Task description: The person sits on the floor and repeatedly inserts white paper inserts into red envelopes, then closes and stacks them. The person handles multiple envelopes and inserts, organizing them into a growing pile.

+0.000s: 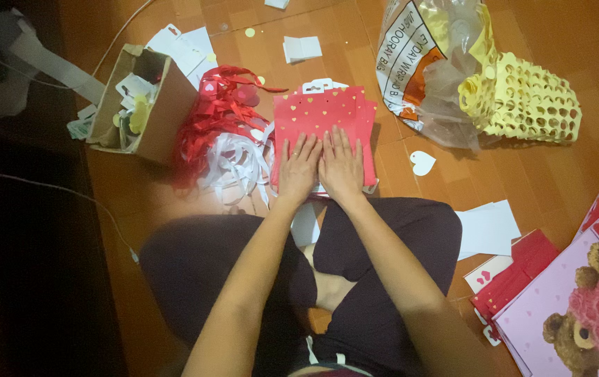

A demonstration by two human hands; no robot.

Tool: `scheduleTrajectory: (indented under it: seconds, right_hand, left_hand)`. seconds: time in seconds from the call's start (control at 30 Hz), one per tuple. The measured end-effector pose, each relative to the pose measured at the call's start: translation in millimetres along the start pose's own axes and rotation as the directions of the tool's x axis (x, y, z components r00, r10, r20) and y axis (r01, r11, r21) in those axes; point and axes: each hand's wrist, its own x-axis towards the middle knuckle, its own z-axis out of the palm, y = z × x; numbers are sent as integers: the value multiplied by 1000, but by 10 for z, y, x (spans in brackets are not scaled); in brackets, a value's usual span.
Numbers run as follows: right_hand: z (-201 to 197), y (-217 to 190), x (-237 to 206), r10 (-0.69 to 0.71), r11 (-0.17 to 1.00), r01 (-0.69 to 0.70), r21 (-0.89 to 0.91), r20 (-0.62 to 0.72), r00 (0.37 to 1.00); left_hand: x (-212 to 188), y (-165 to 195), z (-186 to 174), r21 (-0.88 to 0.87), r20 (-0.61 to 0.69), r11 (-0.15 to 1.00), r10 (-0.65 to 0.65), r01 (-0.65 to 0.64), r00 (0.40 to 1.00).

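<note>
Cluttered wooden floor [558, 167] — hands [320, 167] on red bag [320, 112]

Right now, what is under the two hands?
Both the left hand and right hand press flat on a stack of red bags with small gold hearts and white hang tabs. The palms cover the stack's lower part, so anything there is hidden.
</note>
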Motion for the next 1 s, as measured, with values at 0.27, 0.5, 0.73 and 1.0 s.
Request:
scheduleTrajectory:
  seconds: [0.27, 0.5, 0.73, 1.0]
  right_hand:
    - [-119, -15, -35, -16, 996, 24, 85, -88, 996]
    - [-136, -28, -33, -17, 995, 28, 92, -122, 992]
    - [-133, -34, -36, -17, 996, 28, 87, -127, 992]
    - [-180, -43, -33, -9, 996, 19, 92, -106, 994]
  left_hand:
    - [-40, 25, -73, -58, -92, 997, 42, -47, 995]
    - [-41, 33, -88, -68, -116, 996, 57, -65, 992]
    - [-39, 26, -73, -57, -104, 997, 52, -58, 993]
    - [-39, 40, -76, -54, -128, 997, 52, -59, 990]
